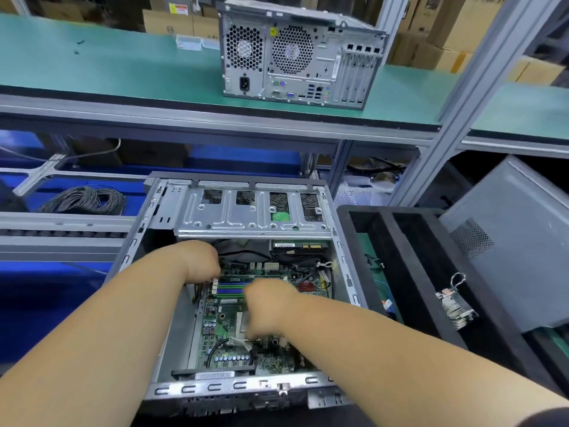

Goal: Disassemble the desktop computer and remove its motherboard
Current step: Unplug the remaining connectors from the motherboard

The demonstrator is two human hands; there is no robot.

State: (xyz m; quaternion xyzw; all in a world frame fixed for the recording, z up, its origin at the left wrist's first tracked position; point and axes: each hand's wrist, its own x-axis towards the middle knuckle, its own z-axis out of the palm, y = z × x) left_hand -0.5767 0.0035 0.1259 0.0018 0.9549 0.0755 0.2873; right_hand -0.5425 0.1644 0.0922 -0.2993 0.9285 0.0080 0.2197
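**Both hands inside the opened case**

Down in the middle of the view, the green motherboard (224,322) lay flat on the floor of the open grey metal computer case (172,343), which rested on its side with its panel off. Blue and green memory slots (231,289) ran across the board's far part, and a black cable (215,346) looped over its near part. The left hand (201,261) reached in at the board's far left edge, its fingers curled downward by the slots; whether its grip had hold of anything could not be told. The right hand (269,306) hovered over the board's centre, fingers curled down and blurred, so its grip could not be read either. A silver drive cage (246,215) spanned the far end of the case. Just right of the case stood a black foam tray with long compartments (409,272), and a grey side panel (508,241) leaned beyond it. On the green shelf (107,72) above stood a second grey tower computer (298,57), its rear ports facing the camera. A coil of grey cable (84,200) lay at left.
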